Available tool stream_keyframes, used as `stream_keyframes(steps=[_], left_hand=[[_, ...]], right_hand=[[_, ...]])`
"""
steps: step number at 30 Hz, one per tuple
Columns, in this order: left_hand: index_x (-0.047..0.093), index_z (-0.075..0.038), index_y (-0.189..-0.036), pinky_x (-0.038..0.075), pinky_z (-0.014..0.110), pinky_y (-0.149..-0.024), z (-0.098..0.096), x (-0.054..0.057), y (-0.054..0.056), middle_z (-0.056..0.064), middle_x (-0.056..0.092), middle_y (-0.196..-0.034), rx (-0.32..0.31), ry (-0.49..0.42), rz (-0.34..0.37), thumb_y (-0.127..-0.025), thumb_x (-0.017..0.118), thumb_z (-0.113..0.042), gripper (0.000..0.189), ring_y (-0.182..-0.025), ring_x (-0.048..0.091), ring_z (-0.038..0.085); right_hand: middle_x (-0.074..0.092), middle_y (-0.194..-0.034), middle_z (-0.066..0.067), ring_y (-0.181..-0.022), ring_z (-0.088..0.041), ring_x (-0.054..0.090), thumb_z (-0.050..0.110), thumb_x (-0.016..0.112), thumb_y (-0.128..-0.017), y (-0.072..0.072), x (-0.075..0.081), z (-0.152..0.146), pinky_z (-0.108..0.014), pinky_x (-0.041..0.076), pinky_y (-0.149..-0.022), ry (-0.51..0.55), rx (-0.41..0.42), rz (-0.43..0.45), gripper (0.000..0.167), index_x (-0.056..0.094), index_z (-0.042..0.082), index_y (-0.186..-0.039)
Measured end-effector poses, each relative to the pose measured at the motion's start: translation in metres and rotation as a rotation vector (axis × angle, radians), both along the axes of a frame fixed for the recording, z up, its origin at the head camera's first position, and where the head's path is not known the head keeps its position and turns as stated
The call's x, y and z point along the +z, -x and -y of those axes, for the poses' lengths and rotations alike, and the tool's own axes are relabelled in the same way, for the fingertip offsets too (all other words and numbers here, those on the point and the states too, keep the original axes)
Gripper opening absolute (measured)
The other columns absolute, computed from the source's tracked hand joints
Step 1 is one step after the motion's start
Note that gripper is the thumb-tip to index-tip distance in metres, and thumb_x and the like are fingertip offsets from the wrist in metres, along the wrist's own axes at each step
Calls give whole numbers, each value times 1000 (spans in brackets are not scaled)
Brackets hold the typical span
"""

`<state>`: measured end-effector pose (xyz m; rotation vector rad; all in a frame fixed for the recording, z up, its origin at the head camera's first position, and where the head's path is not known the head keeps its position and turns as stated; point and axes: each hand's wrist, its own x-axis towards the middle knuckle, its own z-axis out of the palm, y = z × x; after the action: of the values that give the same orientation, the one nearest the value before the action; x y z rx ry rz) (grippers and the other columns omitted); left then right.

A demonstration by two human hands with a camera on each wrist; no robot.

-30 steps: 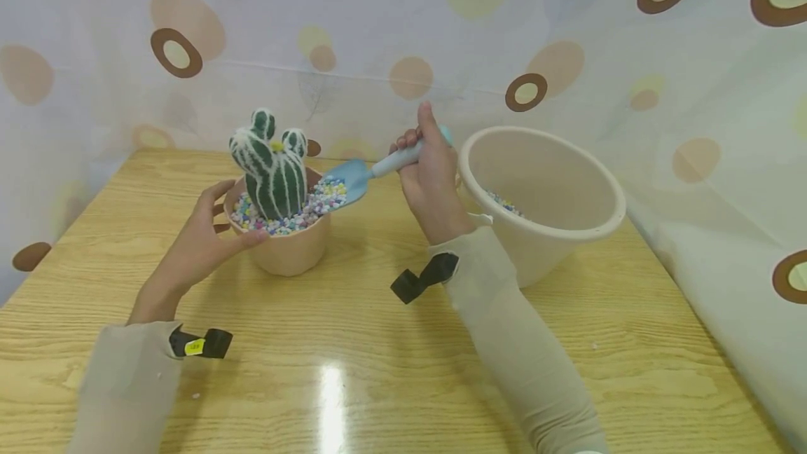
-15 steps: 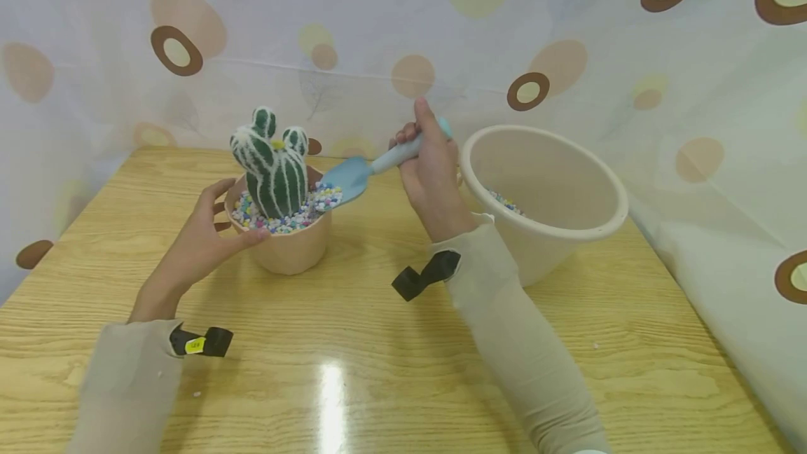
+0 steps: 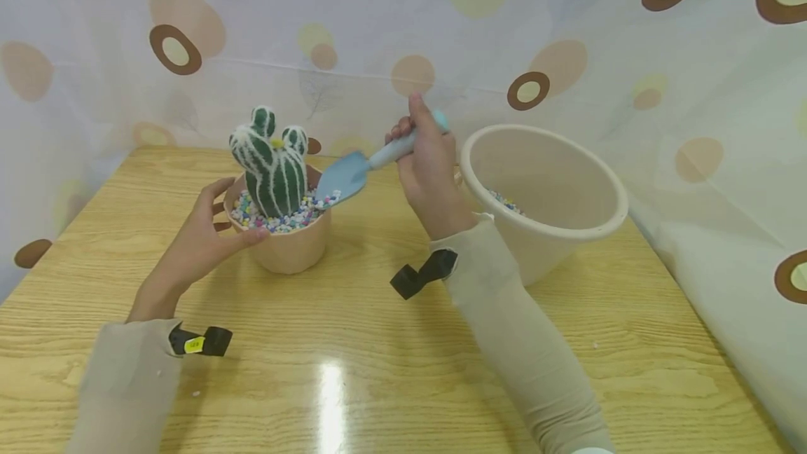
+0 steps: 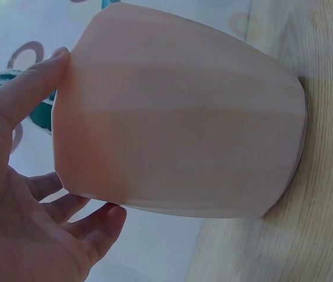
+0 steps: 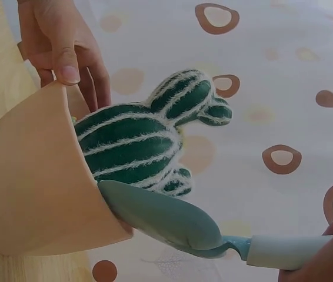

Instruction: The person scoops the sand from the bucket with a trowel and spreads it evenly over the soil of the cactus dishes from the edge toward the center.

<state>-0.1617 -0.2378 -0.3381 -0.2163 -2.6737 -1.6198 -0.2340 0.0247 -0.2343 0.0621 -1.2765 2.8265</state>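
Observation:
A green, white-striped toy cactus [image 3: 274, 177] stands in a peach flowerpot [image 3: 290, 251] among small multicoloured pebbles [image 3: 286, 221]. My left hand [image 3: 198, 237] holds the pot at its left side, thumb at the front rim and fingers round the far side; the left wrist view shows this grip on the pot wall [image 4: 178, 123]. In my right hand [image 3: 430, 167] is the handle of a blue trowel [image 3: 343, 177]. Its blade tilts down over the pot's right rim, with a few pebbles near the tip. From the right wrist, the blade's underside [image 5: 160, 217] shows beside the cactus [image 5: 128, 141].
A large cream bucket [image 3: 542, 230] stands right of my right hand, with some pebbles [image 3: 506, 202] visible inside. Two stray pebbles lie on the wooden table [image 3: 378, 370]. A patterned sheet [image 3: 378, 33] hangs behind and to the right.
The trowel has tipped more steeply as my right hand rose slightly. Most of the pebbles on its blade have slid into the pot. My left hand has stayed put.

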Motion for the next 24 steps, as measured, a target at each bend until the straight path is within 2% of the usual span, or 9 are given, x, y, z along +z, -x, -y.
stream_keyframes(steps=[4, 12, 24], left_hand=[[1, -9, -153, 29, 64, -105, 1, 0, 0, 22, 8, -156, 0, -7, 15, -87, 68, -25, 95, -135, 23, 49], [1, -10, -153, 28, 63, -106, 0, 1, -1, 20, 7, -157, -1, -12, 20, -87, 69, -25, 96, -138, 18, 49], [0, -9, -153, 28, 64, -105, 0, 2, -2, 21, 6, -157, -1, -14, 22, -87, 68, -25, 96, -138, 18, 49]], right_hand=[[45, -58, 2, -61, -12, 42, 22, 52, -98, 0, -3, 4, -22, 39, -67, -26, 14, 17, 37, 45, 11, -63], [47, -55, 3, -59, -11, 44, 16, 55, -97, -1, -3, 13, -21, 44, -63, -85, -71, -72, 37, 48, 12, -61], [46, -57, 2, -59, -11, 44, 18, 53, -98, -2, 3, 9, -20, 44, -62, -108, -88, -87, 40, 46, 12, -59]])
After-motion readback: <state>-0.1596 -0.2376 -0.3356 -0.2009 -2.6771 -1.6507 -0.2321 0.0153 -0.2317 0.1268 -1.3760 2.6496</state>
